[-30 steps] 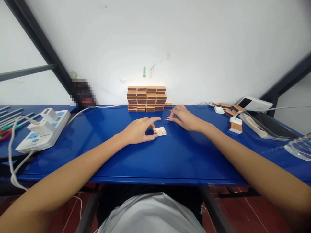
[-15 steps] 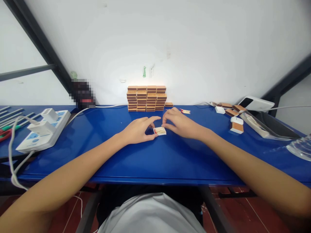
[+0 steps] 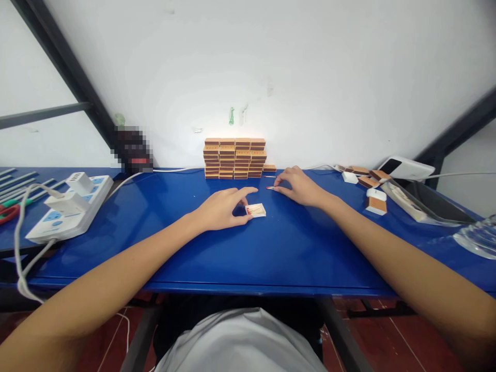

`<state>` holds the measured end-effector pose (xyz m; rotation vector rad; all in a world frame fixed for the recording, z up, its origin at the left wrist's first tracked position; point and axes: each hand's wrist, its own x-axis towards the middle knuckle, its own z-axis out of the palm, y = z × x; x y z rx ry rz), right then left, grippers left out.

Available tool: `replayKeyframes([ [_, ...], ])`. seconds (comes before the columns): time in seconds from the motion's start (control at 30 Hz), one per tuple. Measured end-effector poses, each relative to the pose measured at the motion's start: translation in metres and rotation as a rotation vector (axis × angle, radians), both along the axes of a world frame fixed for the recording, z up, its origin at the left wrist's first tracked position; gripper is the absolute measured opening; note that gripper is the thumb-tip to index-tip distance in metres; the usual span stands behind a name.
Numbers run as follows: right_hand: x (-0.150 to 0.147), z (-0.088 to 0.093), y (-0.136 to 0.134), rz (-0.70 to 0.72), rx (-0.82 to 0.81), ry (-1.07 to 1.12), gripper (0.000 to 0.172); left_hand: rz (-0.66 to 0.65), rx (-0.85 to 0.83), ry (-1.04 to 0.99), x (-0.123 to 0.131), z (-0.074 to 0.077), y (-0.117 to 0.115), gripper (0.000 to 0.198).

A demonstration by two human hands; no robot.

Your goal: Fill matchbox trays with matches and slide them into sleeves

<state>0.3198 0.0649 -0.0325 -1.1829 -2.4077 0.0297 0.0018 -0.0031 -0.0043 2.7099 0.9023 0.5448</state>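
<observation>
On the bench (image 3: 248, 258), the tray (image 3: 262, 213) is being held at its left end by the left hand (image 3: 221, 209) alone; a match (image 3: 270, 188) beyond is being pinched by the right hand (image 3: 297, 187), since withdrawn from the tray.

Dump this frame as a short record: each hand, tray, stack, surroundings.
left_hand: left hand, thumb and a finger around the left end of the matchbox tray
right_hand: right hand, fingertips at red-tipped match(es); grip unclear
tray: open, on the blue desk; holds matches, red heads toward left hand
stack: matchbox stack, four columns, near the wall
beside_stack: single matchbox, to its right
far_left: white power strip, plugs inserted
</observation>
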Motion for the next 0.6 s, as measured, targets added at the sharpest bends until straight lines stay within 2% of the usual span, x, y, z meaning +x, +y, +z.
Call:
replayKeyframes([
  [0.27,-0.0062,0.0053,-0.0073,0.018,0.029,0.011,0.028,0.001,-0.003,-0.003,-0.0002,-0.0002,0.0004,0.066],
  [0.6,-0.0064,0.0037,-0.0064,-0.007,-0.035,0.019,0.021,0.002,-0.013,0.002,0.0006,0.002,-0.0011,0.066],
])
